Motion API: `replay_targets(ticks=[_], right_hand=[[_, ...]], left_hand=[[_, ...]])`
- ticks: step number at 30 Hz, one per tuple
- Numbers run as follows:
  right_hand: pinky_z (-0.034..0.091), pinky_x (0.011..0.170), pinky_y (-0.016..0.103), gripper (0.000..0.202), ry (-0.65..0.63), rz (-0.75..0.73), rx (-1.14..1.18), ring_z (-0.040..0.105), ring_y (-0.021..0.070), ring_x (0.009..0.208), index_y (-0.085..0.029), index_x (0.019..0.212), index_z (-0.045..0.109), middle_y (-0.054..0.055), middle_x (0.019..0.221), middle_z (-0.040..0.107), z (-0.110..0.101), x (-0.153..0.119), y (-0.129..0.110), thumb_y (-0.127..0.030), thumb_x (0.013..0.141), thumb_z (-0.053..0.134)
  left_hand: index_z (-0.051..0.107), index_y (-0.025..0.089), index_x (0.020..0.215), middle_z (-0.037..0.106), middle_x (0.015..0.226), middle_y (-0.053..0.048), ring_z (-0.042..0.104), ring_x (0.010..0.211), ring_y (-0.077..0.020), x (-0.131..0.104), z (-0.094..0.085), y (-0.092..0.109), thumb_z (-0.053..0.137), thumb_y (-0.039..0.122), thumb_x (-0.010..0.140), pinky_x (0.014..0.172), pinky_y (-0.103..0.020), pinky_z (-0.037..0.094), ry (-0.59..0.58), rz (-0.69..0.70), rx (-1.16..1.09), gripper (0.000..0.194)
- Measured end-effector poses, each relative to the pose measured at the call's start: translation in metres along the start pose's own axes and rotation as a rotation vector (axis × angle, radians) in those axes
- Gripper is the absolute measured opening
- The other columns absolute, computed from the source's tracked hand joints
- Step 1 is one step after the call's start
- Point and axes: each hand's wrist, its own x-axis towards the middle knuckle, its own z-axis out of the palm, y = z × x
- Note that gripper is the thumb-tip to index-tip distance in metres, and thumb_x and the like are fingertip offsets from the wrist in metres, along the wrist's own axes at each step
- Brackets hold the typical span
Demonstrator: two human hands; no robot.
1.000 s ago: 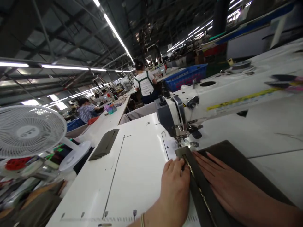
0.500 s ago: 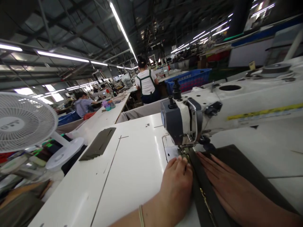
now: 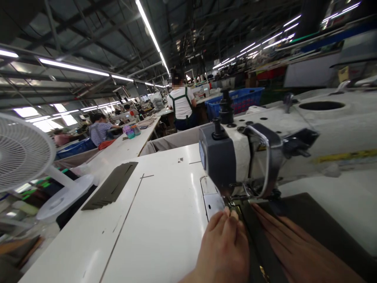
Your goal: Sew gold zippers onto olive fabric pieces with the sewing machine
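A sewing machine [image 3: 220,153] stands over the white table, its needle area low beside my fingers. Dark olive fabric [image 3: 312,216] lies under the machine head, with a gold-toothed zipper [image 3: 263,273] running along it. My left hand [image 3: 225,243] has its fingers bent and pressed together at the fabric's left edge, just in front of the presser foot. What the fingertips pinch is partly hidden. My right hand [image 3: 290,239] lies flat on the fabric, right of the zipper, fingers stretched forward.
On the white table [image 3: 165,204], a stack of olive fabric pieces [image 3: 110,186] lies at left. A white fan [image 3: 64,192] stands beyond the left edge. Further off are a blue crate [image 3: 235,98], a person in a white shirt [image 3: 182,104] and another in stripes [image 3: 98,131].
The view has moved closer to the machine, which looks larger. Both hands appear slightly lower in the picture and keep nearly the same pose on the fabric.
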Motion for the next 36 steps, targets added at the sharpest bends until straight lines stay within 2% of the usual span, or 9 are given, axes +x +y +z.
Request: replay_targets(ticks=[7, 12, 17, 24, 28, 33, 36], right_hand=[[0.046, 0.095, 0.041, 0.061, 0.066, -0.043, -0.058, 0.058, 0.024, 0.11, -0.012, 0.145, 0.031, 0.011, 0.125, 0.06, -0.025, 0.02, -0.003, -0.018, 0.085, 0.039], [0.048, 0.092, 0.039, 0.067, 0.077, -0.07, -0.079, 0.059, 0.0235, 0.107, -0.006, 0.147, 0.024, 0.012, 0.12, 0.063, -0.041, 0.036, -0.004, -0.013, 0.081, 0.036], [0.047, 0.093, 0.041, 0.068, 0.045, -0.082, -0.097, 0.059, 0.0237, 0.109, -0.003, 0.146, 0.024, 0.015, 0.12, 0.062, -0.052, 0.043, -0.005, -0.012, 0.08, 0.036], [0.042, 0.1, 0.046, 0.061, -0.088, 0.032, -0.016, 0.049, 0.0264, 0.122, -0.003, 0.142, 0.034, 0.019, 0.132, 0.052, -0.051, 0.036, -0.012, -0.011, 0.082, 0.038], [0.041, 0.102, 0.045, 0.058, -0.04, 0.055, -0.009, 0.047, 0.0246, 0.125, -0.004, 0.141, 0.034, 0.018, 0.133, 0.052, -0.046, 0.035, -0.013, -0.012, 0.084, 0.037], [0.041, 0.1, 0.046, 0.058, 0.063, 0.021, -0.026, 0.053, 0.0242, 0.118, -0.005, 0.142, 0.034, 0.018, 0.128, 0.056, -0.034, 0.032, -0.01, -0.012, 0.084, 0.035], [0.042, 0.1, 0.046, 0.056, 0.079, 0.008, -0.035, 0.052, 0.0237, 0.119, -0.007, 0.141, 0.035, 0.017, 0.128, 0.056, -0.026, 0.031, -0.007, -0.013, 0.085, 0.037]], left_hand=[[0.063, 0.009, 0.099, 0.068, 0.103, -0.012, 0.065, 0.1, -0.0212, 0.001, -0.005, 0.0, 0.035, 0.008, 0.095, 0.088, -0.034, 0.056, -0.019, 0.022, 0.009, 0.029], [0.063, 0.007, 0.099, 0.069, 0.101, -0.012, 0.066, 0.098, -0.022, 0.003, -0.009, 0.001, 0.032, 0.007, 0.095, 0.086, -0.034, 0.057, -0.008, 0.013, 0.006, 0.031], [0.062, 0.004, 0.103, 0.067, 0.105, -0.015, 0.064, 0.102, -0.0246, 0.004, -0.014, 0.002, 0.033, 0.007, 0.095, 0.088, -0.036, 0.055, -0.068, 0.043, 0.01, 0.03], [0.061, 0.003, 0.104, 0.065, 0.108, -0.018, 0.064, 0.102, -0.0258, 0.006, -0.016, 0.002, 0.035, 0.005, 0.094, 0.085, -0.038, 0.057, -0.119, 0.081, 0.058, 0.028], [0.061, 0.005, 0.103, 0.064, 0.109, -0.017, 0.063, 0.102, -0.0247, 0.008, -0.017, 0.0, 0.038, 0.007, 0.094, 0.087, -0.037, 0.056, -0.171, 0.055, 0.037, 0.025], [0.059, 0.006, 0.105, 0.062, 0.109, -0.016, 0.061, 0.103, -0.0237, 0.008, -0.014, -0.001, 0.042, 0.009, 0.094, 0.089, -0.036, 0.054, -0.258, 0.026, 0.024, 0.02], [0.059, 0.006, 0.102, 0.062, 0.106, -0.016, 0.061, 0.1, -0.0244, 0.009, -0.012, -0.002, 0.047, 0.009, 0.092, 0.087, -0.037, 0.055, -0.277, 0.001, 0.018, 0.016]])
